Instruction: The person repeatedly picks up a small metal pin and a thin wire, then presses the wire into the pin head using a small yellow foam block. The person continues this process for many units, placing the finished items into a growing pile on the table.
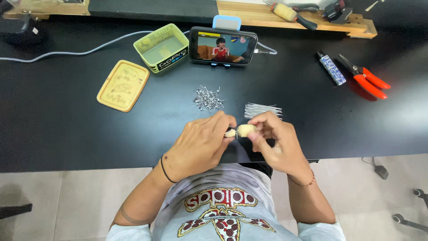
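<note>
A black table [58,134] bears pins [207,98], wires [263,110], cutters [365,78], a phone [223,46].

Illumination bright and even, apparently from overhead; the black table [67,129] shows a soft sheen in its middle rather than hard glare; shadows faint and short, one reddish beneath the red-handled cutters [368,80]; focus sharp at centre, the right hand [274,140] slightly blurred; wide-angle bowing bends the wooden board [285,15] and table edges; phone screen [223,46] legible, not overexposed.
</note>
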